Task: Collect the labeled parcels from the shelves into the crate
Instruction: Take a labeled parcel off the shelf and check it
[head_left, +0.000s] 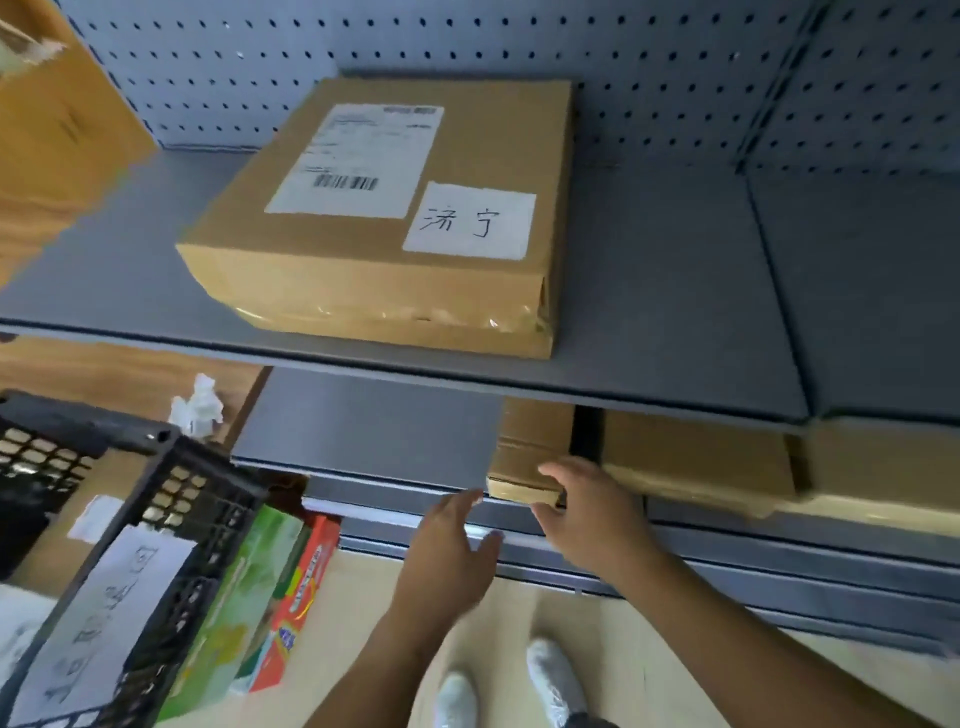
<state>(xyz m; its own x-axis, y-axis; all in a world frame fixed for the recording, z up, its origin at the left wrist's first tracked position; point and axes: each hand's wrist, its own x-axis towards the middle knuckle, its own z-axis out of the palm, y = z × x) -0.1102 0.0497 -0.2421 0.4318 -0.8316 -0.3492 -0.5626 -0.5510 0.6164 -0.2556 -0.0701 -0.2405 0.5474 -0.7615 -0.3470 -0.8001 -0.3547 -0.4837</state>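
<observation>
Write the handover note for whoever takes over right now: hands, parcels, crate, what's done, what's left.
Left hand: open, empty, reaching toward the lower shelf.
Right hand: on the front corner of the small box on that shelf; grip unclear.
Labeled parcel sits on the upper shelf; a larger box lies right of the small one.
Done: the black crate, lower left, seems to hold one cardboard parcel.
Left: pull out the small box, then the rest; their labels are not visible.
</observation>
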